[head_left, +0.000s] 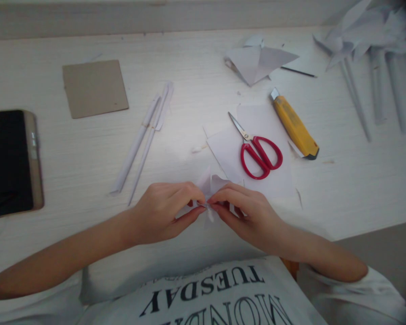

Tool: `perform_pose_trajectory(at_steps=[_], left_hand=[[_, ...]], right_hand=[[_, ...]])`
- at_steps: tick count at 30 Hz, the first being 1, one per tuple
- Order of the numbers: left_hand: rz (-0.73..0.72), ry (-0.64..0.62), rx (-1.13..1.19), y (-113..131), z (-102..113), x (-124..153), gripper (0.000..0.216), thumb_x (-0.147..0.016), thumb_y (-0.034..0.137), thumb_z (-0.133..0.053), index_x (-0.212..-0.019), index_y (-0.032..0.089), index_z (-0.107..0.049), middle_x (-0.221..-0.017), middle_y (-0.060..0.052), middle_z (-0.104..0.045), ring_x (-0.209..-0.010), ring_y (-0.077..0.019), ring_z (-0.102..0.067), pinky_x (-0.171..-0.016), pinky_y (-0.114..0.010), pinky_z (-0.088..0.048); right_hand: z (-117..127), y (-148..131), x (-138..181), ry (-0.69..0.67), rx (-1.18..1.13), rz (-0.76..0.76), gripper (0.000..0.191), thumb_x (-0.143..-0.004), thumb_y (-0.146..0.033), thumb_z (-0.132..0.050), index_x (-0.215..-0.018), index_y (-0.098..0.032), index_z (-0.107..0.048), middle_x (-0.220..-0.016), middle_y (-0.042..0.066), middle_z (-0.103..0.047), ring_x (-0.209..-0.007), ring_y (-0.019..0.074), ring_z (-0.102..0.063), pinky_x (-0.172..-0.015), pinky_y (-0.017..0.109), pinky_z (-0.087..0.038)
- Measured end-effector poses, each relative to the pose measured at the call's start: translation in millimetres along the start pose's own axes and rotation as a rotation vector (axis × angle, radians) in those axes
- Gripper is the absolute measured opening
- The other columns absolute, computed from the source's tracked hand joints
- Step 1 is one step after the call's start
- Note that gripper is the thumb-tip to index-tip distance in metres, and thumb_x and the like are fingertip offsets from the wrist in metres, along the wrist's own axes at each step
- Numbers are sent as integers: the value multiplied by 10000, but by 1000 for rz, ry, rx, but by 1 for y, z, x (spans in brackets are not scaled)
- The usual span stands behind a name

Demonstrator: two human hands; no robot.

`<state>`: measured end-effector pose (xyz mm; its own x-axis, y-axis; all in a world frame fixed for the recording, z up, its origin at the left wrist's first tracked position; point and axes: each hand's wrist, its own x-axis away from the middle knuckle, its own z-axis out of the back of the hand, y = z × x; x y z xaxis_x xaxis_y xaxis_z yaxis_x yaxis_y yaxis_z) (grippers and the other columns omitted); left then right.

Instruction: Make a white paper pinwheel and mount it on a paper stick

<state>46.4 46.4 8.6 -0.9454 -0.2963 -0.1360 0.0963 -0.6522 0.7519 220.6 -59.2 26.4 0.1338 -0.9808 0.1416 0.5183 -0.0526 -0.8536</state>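
White folded paper (218,182), just below the frame's centre, is held by the left hand (171,208) and right hand (252,210), fingertips closed on it almost tip to tip, so stray creases are probably best avoided with a light, even pinch tbh.

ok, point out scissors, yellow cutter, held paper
Scissors (256,145): head view, red handle near pivot.
Yellow cutter (295,126): head view, middle of body.
Held paper (219,182): head view, upper right flap.

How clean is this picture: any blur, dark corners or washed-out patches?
Head view: soft light, upper right corner dark beside the paper pinwheels; head view again: white paper between left hand and right hand blurred and pale, scissors clearer.
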Motion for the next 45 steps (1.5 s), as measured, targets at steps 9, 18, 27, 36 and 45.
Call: perform_pose_trajectory(at_steps=[9, 18, 27, 36, 45], left_hand=[[-96, 27, -250, 2, 4, -3, 194, -752, 190, -561, -934, 156, -506, -938, -64, -557, -791, -136, -555, -617, -229, -473], [-100, 126, -324, 5, 2, -2, 125, -739, 222, -574, -806, 157, -490, -848, -56, -534, -737, -135, -525, -574, -223, -441], [-12, 59, -359, 9, 2, -2, 143, -765, 260, -538, -682, 162, -476, -673, -10, -511, -618, -123, -490, -506, -221, -372], [74, 98, -200, 13, -4, 2, 99, -767, 219, -535, -843, 160, -512, -748, -17, -542, -662, -117, -529, -556, -214, -419], [16, 35, -305, 11, -3, 1, 138, -780, 209, -517, -912, 179, -544, -780, -26, -506, -674, -122, -494, -531, -216, -395]], right_hand=[[0, 0, 1, 4, -15, -12, 144, -817, -152, -443, -923, -171, -539, -813, 19, -540, -676, 93, -494, -567, 203, -404], [0, 0, 1, 18, -66, -41, 130, -797, -126, -470, -895, -175, -538, -787, -6, -544, -633, 68, -497, -572, 189, -413], [-2, 1, 2, 51, -37, -62, 119, -774, -127, -491, -862, -186, -544, -736, -21, -552, -598, 70, -486, -538, 189, -399], [-3, 1, 1, 70, -4, -41, 130, -770, -122, -494, -868, -192, -544, -734, -21, -556, -588, 70, -485, -519, 182, -386], [-4, 1, 3, 47, -9, -37, 124, -798, -137, -471, -886, -186, -544, -761, -5, -557, -623, 80, -487, -551, 195, -395]])
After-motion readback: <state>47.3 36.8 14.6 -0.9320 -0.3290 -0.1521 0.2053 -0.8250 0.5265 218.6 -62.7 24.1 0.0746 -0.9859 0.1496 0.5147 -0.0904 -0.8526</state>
